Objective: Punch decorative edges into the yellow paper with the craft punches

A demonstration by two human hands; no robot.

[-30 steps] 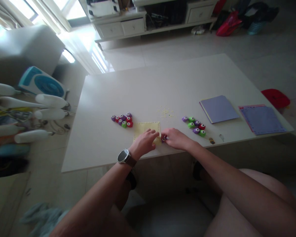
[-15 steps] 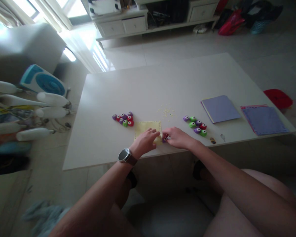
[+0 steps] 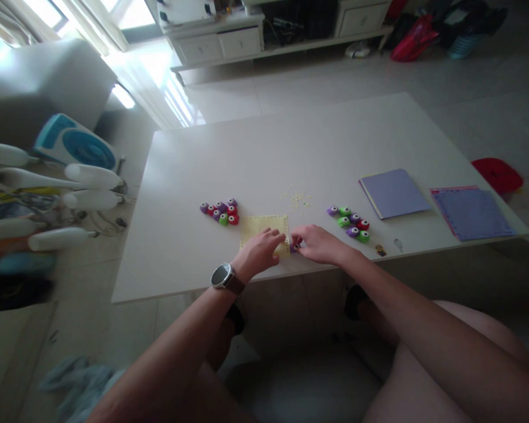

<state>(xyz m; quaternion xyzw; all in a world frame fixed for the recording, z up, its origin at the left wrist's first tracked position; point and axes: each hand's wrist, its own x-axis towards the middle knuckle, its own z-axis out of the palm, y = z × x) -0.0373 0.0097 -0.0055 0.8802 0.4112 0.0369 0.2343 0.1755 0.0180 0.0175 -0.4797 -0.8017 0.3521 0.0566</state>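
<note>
Since the earlier frame I see little shift. Left hand (image 3: 259, 253) presses flat, fingers spread, on the pale yellow paper square (image 3: 264, 225) at the table's (image 3: 264, 153) 6 o'clock edge; right hand (image 3: 318, 244) clamps the small purple craft punch (image 3: 295, 247) at the paper's 3 o'clock edge. Punching is in hand; next I judge a firm downward squeeze.

purple paper stack (image 3: 394, 192), blue fan (image 3: 77, 144), red bag (image 3: 412, 40)

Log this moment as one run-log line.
left hand: flat on yellow paper | right hand: holding small purple punch at paper's right edge | punch clusters either side
</note>
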